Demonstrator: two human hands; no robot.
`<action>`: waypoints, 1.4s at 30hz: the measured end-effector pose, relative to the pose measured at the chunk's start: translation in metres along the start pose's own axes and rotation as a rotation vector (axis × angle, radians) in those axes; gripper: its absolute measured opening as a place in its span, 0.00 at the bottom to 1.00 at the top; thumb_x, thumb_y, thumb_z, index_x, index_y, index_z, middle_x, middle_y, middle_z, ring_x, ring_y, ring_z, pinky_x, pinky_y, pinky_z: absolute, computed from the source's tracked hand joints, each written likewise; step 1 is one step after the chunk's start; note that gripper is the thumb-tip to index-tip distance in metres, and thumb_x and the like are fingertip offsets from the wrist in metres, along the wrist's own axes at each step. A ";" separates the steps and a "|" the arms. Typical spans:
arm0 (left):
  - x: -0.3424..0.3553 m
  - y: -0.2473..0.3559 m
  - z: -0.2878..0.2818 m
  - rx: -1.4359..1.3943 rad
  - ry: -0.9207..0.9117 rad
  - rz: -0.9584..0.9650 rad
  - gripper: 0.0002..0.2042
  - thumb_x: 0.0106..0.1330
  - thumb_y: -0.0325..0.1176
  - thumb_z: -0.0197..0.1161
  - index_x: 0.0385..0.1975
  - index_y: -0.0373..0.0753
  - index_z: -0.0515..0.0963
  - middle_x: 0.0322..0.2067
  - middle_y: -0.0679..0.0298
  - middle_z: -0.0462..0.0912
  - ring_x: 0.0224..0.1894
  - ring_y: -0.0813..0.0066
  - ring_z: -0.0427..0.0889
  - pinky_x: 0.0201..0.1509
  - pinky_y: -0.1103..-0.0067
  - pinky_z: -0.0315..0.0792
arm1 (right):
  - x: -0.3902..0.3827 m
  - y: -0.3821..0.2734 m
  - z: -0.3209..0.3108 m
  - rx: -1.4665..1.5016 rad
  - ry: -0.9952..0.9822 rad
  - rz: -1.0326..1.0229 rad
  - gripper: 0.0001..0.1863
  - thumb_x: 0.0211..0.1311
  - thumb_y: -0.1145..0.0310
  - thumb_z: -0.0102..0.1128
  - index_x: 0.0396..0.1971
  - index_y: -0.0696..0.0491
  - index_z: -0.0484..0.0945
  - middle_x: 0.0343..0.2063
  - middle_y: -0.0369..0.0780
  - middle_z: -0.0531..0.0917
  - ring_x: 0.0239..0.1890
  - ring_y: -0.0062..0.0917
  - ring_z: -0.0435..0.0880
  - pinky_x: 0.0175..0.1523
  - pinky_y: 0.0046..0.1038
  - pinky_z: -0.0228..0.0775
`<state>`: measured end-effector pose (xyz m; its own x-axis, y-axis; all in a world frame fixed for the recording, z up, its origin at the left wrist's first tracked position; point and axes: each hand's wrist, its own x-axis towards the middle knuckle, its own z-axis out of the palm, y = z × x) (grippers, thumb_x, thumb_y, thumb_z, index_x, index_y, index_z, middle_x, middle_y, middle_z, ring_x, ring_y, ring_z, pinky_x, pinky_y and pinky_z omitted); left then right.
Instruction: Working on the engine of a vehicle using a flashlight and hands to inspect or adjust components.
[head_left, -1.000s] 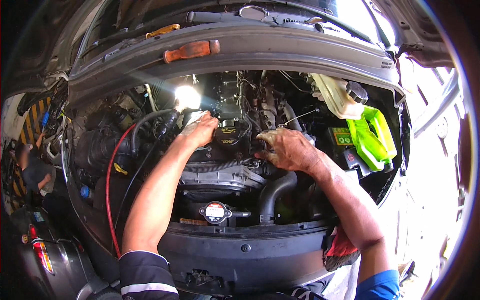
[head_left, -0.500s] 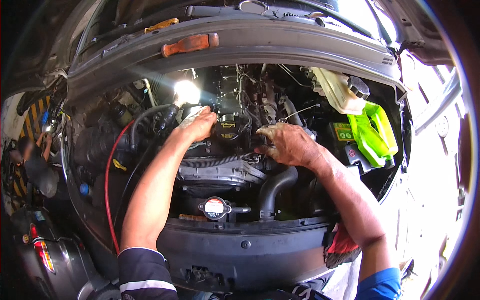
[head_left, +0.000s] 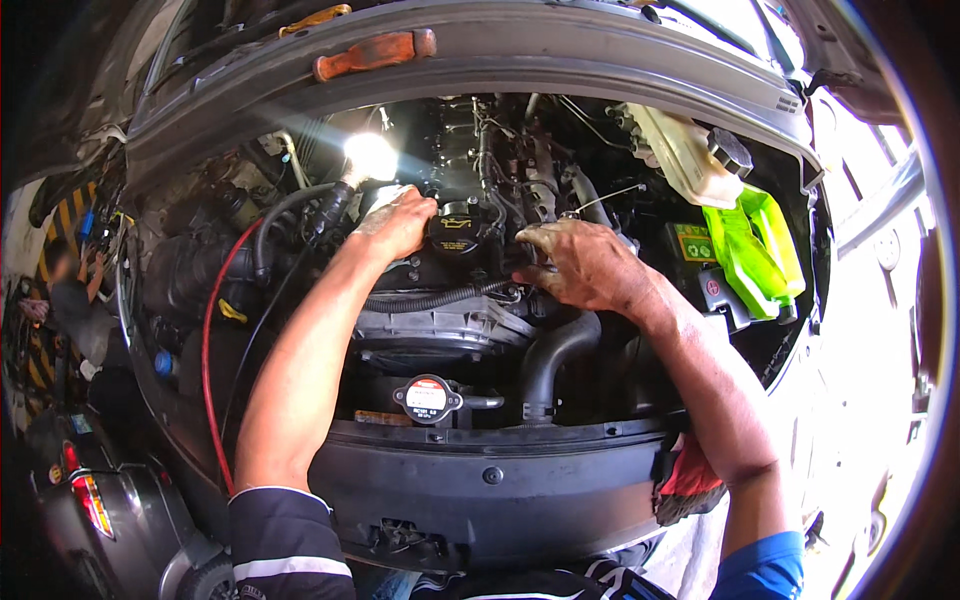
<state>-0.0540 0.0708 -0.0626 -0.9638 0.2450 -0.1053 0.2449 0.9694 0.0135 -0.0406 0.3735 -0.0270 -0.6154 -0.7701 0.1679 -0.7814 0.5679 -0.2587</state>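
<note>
Both of my arms reach into a car's open engine bay. My left hand point(head_left: 398, 225) is closed in a fist just left of the black oil filler cap point(head_left: 457, 232), below a bright work lamp point(head_left: 370, 157). Whatever it grips is hidden behind its fingers. On the engine's right side my right hand point(head_left: 580, 262) has its fingers curled and pinched around something I cannot make out, near dark hoses. A thin metal rod point(head_left: 612, 199) slants up and right from behind that hand. The engine point(head_left: 462, 165) lies between and beyond the hands.
An orange-handled tool point(head_left: 376, 56) rests on the cowl. The radiator cap point(head_left: 427, 400) sits nearer me. At right are a green plastic container point(head_left: 755, 250), a coolant tank point(head_left: 680, 165) and the battery point(head_left: 690, 243). A red hose point(head_left: 208, 365) runs along the left; another person point(head_left: 80, 300) crouches beyond.
The view has shifted slightly, so the cowl and orange-handled tool sit higher in the picture. Both hands keep nearly the same places on the engine, still closed.
</note>
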 end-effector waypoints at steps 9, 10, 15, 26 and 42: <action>0.003 -0.007 0.009 -0.073 0.073 0.090 0.11 0.65 0.35 0.64 0.41 0.36 0.78 0.48 0.52 0.76 0.56 0.53 0.78 0.62 0.63 0.73 | 0.002 -0.004 -0.007 0.059 -0.133 0.071 0.27 0.65 0.50 0.65 0.54 0.57 0.79 0.46 0.50 0.86 0.51 0.46 0.84 0.57 0.42 0.75; 0.003 -0.007 0.010 -0.067 0.057 0.049 0.11 0.65 0.35 0.64 0.41 0.36 0.78 0.48 0.52 0.76 0.55 0.53 0.78 0.62 0.63 0.73 | 0.002 -0.004 -0.007 0.052 -0.123 0.068 0.27 0.65 0.50 0.65 0.54 0.57 0.79 0.46 0.50 0.86 0.51 0.46 0.84 0.57 0.42 0.75; 0.002 -0.004 0.009 -0.051 0.057 0.012 0.11 0.65 0.34 0.62 0.43 0.36 0.78 0.45 0.52 0.78 0.54 0.53 0.78 0.61 0.64 0.73 | 0.002 -0.004 -0.008 0.047 -0.136 0.081 0.27 0.65 0.50 0.65 0.54 0.57 0.79 0.46 0.49 0.86 0.51 0.45 0.84 0.57 0.42 0.76; 0.001 -0.002 0.006 -0.070 0.020 -0.009 0.11 0.65 0.32 0.62 0.45 0.36 0.78 0.49 0.53 0.76 0.57 0.53 0.76 0.62 0.64 0.73 | 0.001 -0.004 -0.008 0.018 -0.130 0.062 0.27 0.65 0.50 0.64 0.54 0.56 0.80 0.44 0.49 0.86 0.49 0.45 0.84 0.55 0.42 0.77; 0.002 0.000 -0.003 0.041 -0.073 0.070 0.13 0.62 0.22 0.55 0.45 0.37 0.79 0.47 0.54 0.79 0.57 0.58 0.77 0.61 0.69 0.72 | -0.001 0.001 0.001 0.018 0.000 -0.005 0.21 0.67 0.51 0.63 0.46 0.55 0.81 0.34 0.51 0.86 0.42 0.48 0.86 0.49 0.45 0.79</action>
<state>-0.0559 0.0709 -0.0596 -0.9345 0.3088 -0.1772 0.3165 0.9484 -0.0168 -0.0411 0.3745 -0.0283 -0.6113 -0.7730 0.1694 -0.7825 0.5586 -0.2751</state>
